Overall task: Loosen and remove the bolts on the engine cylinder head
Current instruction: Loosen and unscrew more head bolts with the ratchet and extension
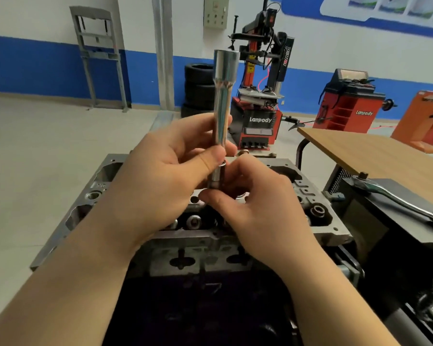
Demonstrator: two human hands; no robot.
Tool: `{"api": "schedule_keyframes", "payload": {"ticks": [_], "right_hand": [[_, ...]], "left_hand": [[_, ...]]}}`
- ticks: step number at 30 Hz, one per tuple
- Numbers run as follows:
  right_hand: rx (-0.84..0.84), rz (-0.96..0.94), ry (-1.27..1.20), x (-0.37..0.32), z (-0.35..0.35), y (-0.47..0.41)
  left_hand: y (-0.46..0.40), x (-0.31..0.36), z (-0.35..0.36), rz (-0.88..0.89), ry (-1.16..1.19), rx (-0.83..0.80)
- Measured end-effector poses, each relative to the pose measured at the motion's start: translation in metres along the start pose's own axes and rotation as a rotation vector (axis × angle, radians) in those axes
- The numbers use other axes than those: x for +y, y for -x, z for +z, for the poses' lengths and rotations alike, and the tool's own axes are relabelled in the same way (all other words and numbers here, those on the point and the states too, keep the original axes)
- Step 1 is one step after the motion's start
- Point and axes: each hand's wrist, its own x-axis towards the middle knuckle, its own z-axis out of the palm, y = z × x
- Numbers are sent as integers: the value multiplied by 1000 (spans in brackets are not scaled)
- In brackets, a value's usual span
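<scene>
A grey aluminium cylinder head [125, 248] lies in front of me, with round valve bores showing between my wrists. Above its middle I hold a long chrome extension bar [223, 96] upright, its wide end at the top. My left hand [165, 176] grips the bar's lower shaft with thumb and fingers. My right hand [258, 211] pinches a small chrome socket [217, 178] at the bar's bottom end. Whether a bolt sits in the socket is hidden by my fingers.
A ratchet wrench [395, 196] lies on a black box at the right. Behind it stands a wooden-topped table [375, 151]. A red tyre changer [258, 101], stacked tyres [198, 86] and a red wheel balancer [348, 106] stand by the far wall.
</scene>
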Motion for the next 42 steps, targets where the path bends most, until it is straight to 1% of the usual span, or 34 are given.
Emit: {"api": "schedule_keyframes", "payload": {"ticks": [2, 5, 9, 11, 14, 15, 18, 20, 21, 24, 26, 29, 32, 35, 37, 39, 42], "right_hand": [[-29, -18, 4, 0, 0, 2], [-52, -17, -28, 0, -3, 5], [-25, -31, -32, 0, -4, 7], [13, -33, -124, 1, -6, 6], [84, -31, -391, 2, -14, 4], [84, -38, -430, 2, -16, 4], [61, -73, -416, 0, -14, 2], [101, -93, -383, -3, -11, -1], [131, -96, -360, -4, -10, -4], [175, -130, -240, -7, -9, -15], [157, -160, -173, -8, -9, -20], [132, -193, -179, -6, -11, -24], [57, -265, -158, -2, -14, -27], [-19, -256, -253, 2, -16, -29], [-25, -219, -357, 2, -13, -29], [9, -194, -415, 1, -9, -27], [86, -180, -390, 2, -3, -26]], "left_hand": [[6, -7, -3, -18, 5, -16], [14, -11, -3, -20, 104, 17], [14, -13, 0, 41, 52, 77], [14, -15, -1, 53, 47, 93], [15, -16, 0, 49, -10, 114], [15, -15, 1, 42, -52, 117], [15, -13, 2, -6, -243, 54], [15, -12, 3, -31, -346, 4], [15, -12, 3, -37, -347, -11], [16, -14, 0, -35, -203, -60], [17, -17, -3, -37, -174, -81], [16, -23, -6, -44, -152, -71], [15, -24, -7, -41, -128, -98], [14, -26, -8, -42, -108, -108], [14, -24, -8, -52, -100, -77], [15, -22, -5, -41, -161, -16], [15, -18, -1, -52, -269, 30]]}}
